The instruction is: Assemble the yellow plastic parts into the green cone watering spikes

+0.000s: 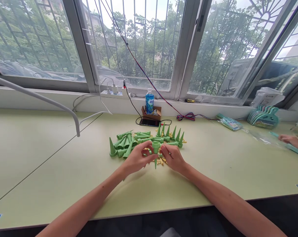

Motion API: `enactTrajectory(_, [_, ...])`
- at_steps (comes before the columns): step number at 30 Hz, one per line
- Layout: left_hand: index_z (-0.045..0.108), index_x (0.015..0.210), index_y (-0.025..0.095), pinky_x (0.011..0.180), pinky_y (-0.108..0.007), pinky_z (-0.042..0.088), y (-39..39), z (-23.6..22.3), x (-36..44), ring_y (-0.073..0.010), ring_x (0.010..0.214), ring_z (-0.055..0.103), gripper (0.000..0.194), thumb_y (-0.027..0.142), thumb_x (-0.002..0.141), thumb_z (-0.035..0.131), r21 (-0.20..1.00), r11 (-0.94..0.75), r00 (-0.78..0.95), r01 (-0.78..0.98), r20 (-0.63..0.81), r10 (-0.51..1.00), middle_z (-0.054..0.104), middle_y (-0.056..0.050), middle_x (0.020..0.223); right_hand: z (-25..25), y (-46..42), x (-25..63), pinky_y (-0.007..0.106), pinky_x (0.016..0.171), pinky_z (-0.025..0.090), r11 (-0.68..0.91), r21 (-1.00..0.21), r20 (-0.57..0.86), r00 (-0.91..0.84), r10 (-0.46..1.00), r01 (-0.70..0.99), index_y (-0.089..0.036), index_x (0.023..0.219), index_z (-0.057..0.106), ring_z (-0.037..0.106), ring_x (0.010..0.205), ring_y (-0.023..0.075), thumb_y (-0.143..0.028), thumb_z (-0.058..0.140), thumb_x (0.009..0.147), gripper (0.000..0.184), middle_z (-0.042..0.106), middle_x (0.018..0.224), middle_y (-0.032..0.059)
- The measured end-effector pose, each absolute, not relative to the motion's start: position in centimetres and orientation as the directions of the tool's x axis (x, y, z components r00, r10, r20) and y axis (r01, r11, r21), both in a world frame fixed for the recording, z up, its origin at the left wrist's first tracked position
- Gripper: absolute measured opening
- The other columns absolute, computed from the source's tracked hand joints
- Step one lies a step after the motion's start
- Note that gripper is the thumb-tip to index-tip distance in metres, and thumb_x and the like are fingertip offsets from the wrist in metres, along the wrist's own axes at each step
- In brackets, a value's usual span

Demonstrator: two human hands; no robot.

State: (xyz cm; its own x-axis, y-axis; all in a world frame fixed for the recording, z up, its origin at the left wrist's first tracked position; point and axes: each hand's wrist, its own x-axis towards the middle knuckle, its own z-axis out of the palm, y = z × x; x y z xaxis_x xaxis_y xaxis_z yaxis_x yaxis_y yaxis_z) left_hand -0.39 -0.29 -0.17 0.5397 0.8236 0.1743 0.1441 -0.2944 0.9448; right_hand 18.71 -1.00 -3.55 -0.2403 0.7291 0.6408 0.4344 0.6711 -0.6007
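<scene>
The left hand is pinching a green cone between thumb and fingers, holding it above the near part of the counter with its tip pointing down and its wide end up, a grip that is probably leaving that end free for the other hand. The right hand is curling its thumb against its forefinger just beside the cone; whether it is gripping anything small, I cannot tell. Yellow pieces are lying scattered below and behind the hands, seemingly for easy reach. To the left, a heap of loose cones is mostly resting sideways, while behind the right hand a row of upright cones is standing on broad ends, which are likely keeping them steady.
</scene>
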Motion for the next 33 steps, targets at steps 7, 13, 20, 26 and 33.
enactTrajectory(7, [0.057, 0.109, 0.021, 0.039, -0.019, 0.041, -0.1, -1.1, 0.1, -0.0081, 0.048, 0.049, 0.038, 0.039, 0.077, 0.069, 0.891, -0.392, 0.433, 0.228, 0.268, 0.86, 0.052, 0.004, 0.067, -3.5, -1.2, 18.5, 0.025, 0.05, 0.032, 0.662, -0.629, 0.636, -0.22, 0.739, 0.408, -0.02, 0.064, 0.045, 0.038, 0.047, 0.0102, -0.045, 0.029, 0.103, 0.049, 0.044, 0.054, -0.0023])
enactTrajectory(13, [0.054, 0.104, 0.022, 0.038, -0.017, 0.042, 0.1, -1.4, 0.0, -0.0058, 0.052, 0.049, 0.032, 0.04, 0.081, 0.066, 0.868, -0.442, 0.42, 0.227, 0.322, 0.848, 0.055, -0.001, 0.091, -3.6, -1.1, 18.5, 0.024, 0.05, 0.032, 0.661, -0.637, 0.655, -0.174, 0.735, 0.397, -0.019, 0.071, 0.05, 0.038, 0.048, 0.0099, -0.041, 0.032, 0.103, 0.042, 0.043, 0.055, -0.0038])
enactTrajectory(20, [0.05, 0.074, 0.017, 0.035, -0.02, 0.04, -0.1, -0.5, 0.1, -0.0087, 0.045, 0.051, 0.043, 0.056, 0.09, 0.049, 0.959, -0.276, 0.437, 0.069, 0.22, 0.872, 0.051, 0.001, 0.067, -3.5, -1.1, 18.6, 0.023, 0.051, 0.033, 0.647, -0.643, 0.657, -0.139, 0.741, 0.41, -0.019, 0.078, 0.055, 0.038, 0.05, 0.0099, -0.04, 0.041, 0.1, 0.033, 0.045, 0.057, -0.0044])
enactTrajectory(26, [0.053, 0.07, 0.014, 0.032, -0.019, 0.035, -0.2, 0.2, 0.0, -0.0104, 0.045, 0.053, 0.057, 0.067, 0.087, 0.045, 0.998, -0.055, 0.471, 0.043, 0.028, 0.882, 0.056, -0.003, 0.065, -3.3, -1.1, 18.5, 0.022, 0.056, 0.037, 0.718, -0.55, 0.689, -0.254, 0.679, 0.427, -0.018, 0.081, 0.058, 0.044, 0.056, 0.0109, -0.033, 0.044, 0.099, 0.028, 0.052, 0.065, -0.0011])
enactTrajectory(33, [0.055, 0.078, 0.015, 0.035, -0.018, 0.037, 0.1, -0.3, -0.4, -0.0118, 0.051, 0.054, 0.04, 0.054, 0.089, 0.053, 0.999, -0.027, 0.557, -0.037, 0.042, 0.83, 0.055, -0.002, 0.064, -3.7, -0.8, 18.6, 0.022, 0.054, 0.035, 0.742, -0.526, 0.703, -0.278, 0.654, 0.415, -0.019, 0.082, 0.059, 0.04, 0.055, 0.011, -0.033, 0.046, 0.098, 0.026, 0.049, 0.063, -0.0018])
